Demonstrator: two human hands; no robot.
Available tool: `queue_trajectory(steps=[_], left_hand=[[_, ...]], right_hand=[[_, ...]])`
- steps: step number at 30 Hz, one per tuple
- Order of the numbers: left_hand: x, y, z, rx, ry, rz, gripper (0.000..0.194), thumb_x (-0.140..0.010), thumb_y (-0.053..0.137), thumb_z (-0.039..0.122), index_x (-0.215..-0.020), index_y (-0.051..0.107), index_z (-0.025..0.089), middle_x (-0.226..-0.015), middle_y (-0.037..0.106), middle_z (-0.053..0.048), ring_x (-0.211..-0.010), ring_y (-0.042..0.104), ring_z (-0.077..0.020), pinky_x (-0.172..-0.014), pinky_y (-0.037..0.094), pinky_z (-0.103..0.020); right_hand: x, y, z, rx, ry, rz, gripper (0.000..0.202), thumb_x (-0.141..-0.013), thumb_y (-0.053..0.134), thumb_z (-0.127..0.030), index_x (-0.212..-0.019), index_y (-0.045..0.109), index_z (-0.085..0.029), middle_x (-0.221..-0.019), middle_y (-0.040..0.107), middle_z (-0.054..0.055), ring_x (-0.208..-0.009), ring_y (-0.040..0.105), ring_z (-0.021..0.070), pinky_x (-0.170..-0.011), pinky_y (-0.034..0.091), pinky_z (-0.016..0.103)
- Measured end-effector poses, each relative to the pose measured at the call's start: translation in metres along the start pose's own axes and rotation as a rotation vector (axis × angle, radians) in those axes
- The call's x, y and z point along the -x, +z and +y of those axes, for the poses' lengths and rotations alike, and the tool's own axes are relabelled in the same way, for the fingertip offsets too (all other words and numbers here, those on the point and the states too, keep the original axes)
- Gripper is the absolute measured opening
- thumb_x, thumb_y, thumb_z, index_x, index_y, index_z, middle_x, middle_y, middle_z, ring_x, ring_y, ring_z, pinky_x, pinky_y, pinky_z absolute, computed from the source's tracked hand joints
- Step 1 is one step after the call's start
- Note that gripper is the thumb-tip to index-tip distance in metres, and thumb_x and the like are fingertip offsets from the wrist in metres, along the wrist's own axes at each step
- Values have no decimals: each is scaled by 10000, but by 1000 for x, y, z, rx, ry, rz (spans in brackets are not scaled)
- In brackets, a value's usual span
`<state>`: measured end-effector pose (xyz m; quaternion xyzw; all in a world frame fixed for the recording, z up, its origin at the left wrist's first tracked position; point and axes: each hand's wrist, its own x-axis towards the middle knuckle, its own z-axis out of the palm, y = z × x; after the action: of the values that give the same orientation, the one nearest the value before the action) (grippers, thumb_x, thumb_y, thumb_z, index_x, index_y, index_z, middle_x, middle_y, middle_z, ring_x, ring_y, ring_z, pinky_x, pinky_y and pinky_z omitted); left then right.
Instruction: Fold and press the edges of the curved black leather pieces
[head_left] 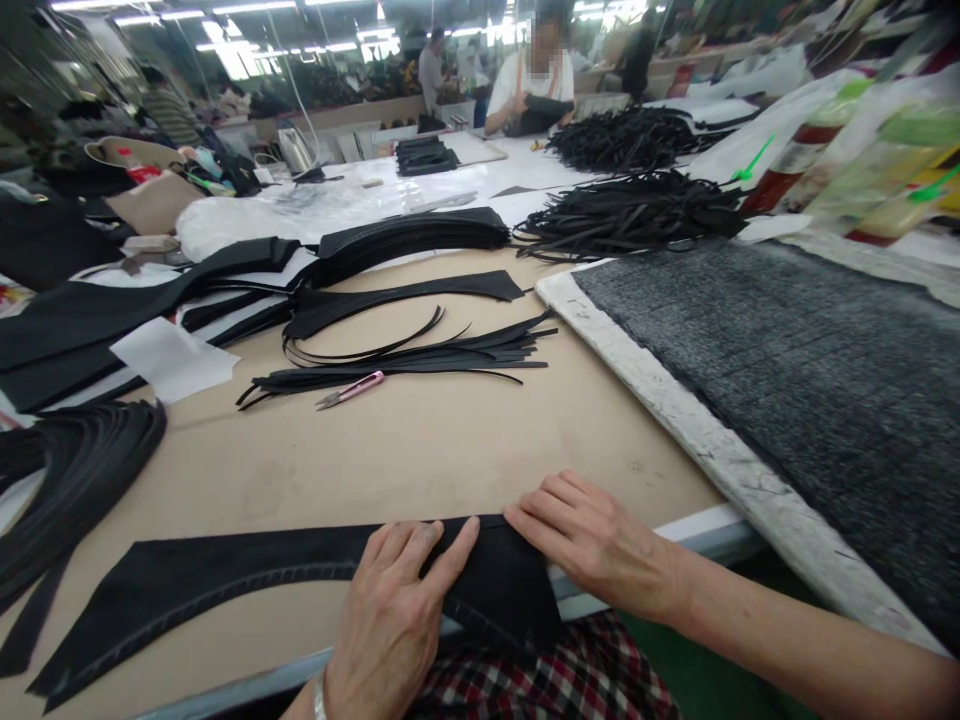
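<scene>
L hand [397,605] is lying flat on the black piece [225,560]; R hand [592,540] is pressing its far edge, can't tell if pinching. Piece is overhanging the worktop [420,450]. Prob. aligning that edge; next move's calling for L hand bracing. Snips [352,390] are lying beyond.

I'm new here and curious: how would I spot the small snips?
On the tan tabletop, look past the black piece under the left hand to the loose bundle of black strips. The snips lie at its near edge, pointing left, their pink handle standing out against the black.
</scene>
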<state>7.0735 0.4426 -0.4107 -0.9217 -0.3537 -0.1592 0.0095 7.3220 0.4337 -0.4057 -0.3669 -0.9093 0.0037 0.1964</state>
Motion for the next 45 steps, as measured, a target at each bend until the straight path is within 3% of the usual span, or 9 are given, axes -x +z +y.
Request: queue_trajectory(steps=[14,28,33,37,39,45], left_hand=[[-4,0,2,-72,47,-2,493,-902,359,78,-1349,482,247,-1024,600,-61,-931,508,-202,-863,361,-355],[-11,-4,6,-109,50,-73,610,-837,404,37,-1393,414,289,-965,584,-50,-892,499,-208,-848,376,-362],[-13,-6,8,-144,78,-111,643,-809,404,16,-1402,399,264,-971,567,-47,-882,492,-210,-870,385,-376],[-14,-6,10,-189,109,-99,647,-793,372,-12,-1389,416,235,-945,553,-44,-885,490,-208,-911,381,-387],[-15,-6,10,-201,114,-89,644,-788,372,-16,-1382,423,228,-944,550,-44,-898,489,-209,-925,377,-387],[-15,-5,11,-194,111,-81,630,-785,369,-17,-1369,437,211,-951,548,-43,-919,488,-210,-953,356,-387]], right_hand=[[1,4,-3,47,58,49,238,-946,377,-72,-974,614,-78,-813,559,77,-739,467,188,-659,350,332],[11,0,-10,0,123,-43,284,-913,426,-74,-1169,549,-67,-960,592,105,-851,521,211,-747,375,369],[16,-1,-8,-191,283,-81,418,-851,440,-24,-1238,535,-151,-1055,587,85,-929,506,217,-805,366,377],[19,-1,-2,-411,452,47,561,-833,329,32,-1308,498,-212,-1094,563,78,-971,486,198,-844,382,352],[19,-2,-3,-424,442,65,590,-834,309,31,-1348,461,-217,-1108,556,83,-975,481,199,-846,383,354],[13,-4,-15,-312,360,-75,608,-786,420,30,-1337,452,-225,-1132,556,68,-999,480,216,-854,324,388]])
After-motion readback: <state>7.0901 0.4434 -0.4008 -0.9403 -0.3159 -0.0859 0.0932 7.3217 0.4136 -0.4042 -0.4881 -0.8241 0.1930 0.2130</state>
